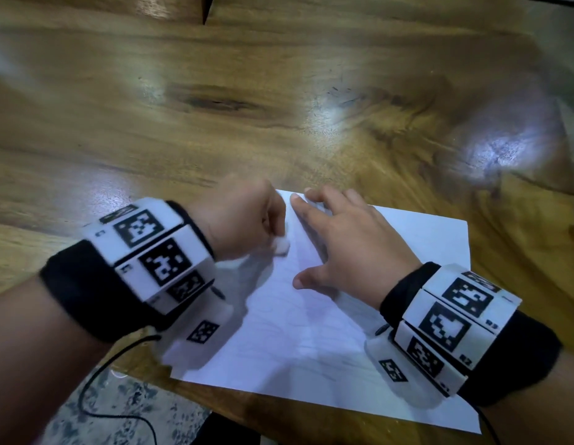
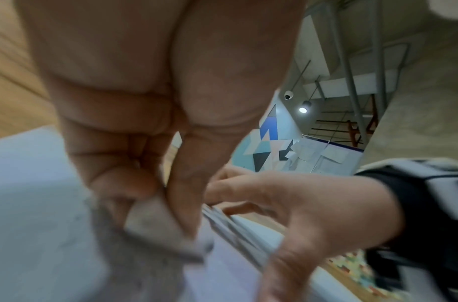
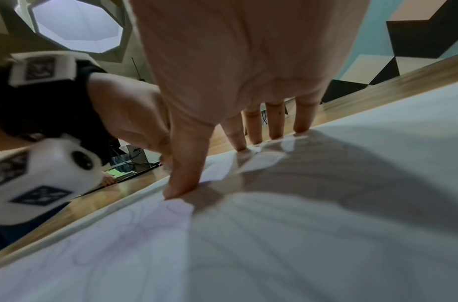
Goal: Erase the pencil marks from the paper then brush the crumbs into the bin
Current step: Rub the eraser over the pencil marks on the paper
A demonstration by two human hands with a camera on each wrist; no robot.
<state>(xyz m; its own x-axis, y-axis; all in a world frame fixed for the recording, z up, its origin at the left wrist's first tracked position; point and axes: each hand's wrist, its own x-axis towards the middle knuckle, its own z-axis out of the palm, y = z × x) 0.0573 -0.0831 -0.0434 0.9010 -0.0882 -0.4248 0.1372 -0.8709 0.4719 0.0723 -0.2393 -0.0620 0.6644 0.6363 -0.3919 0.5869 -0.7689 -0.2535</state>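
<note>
A white sheet of paper with faint pencil lines lies on the wooden table near its front edge. My left hand pinches a small white eraser and holds it down on the paper's upper left part; in the left wrist view the eraser sits between thumb and curled fingers. My right hand lies flat with straight, spread fingers on the paper's top edge. In the right wrist view its fingertips press on the sheet. No bin is in view.
The wooden table stretches far and wide beyond the paper. Its front edge runs just below the sheet, with speckled floor and a black cable at the lower left.
</note>
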